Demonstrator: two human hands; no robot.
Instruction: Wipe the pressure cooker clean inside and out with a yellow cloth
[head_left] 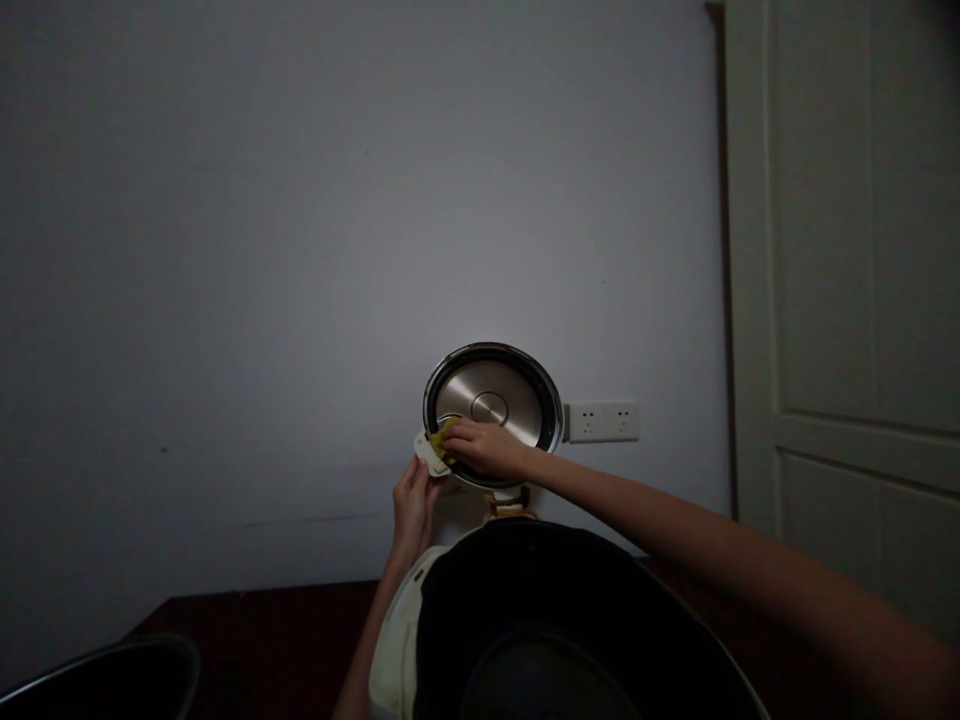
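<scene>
The open cooker (pixel 393 652), dark inside, stands near a round container (pixel 142 641); the left hand (pixel 414 502) grips the lid (pixel 491 383) by its tab, the right hand (pixel 484 447) a yellow cloth (pixel 441 440).

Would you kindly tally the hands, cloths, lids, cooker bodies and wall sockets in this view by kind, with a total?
Hands: 2 (left hand, right hand)
Cloths: 1 (yellow cloth)
Lids: 1 (raised lid)
Cooker bodies: 1 (white cooker body)
Wall sockets: 2 (left socket, right socket)
Total: 7
</scene>
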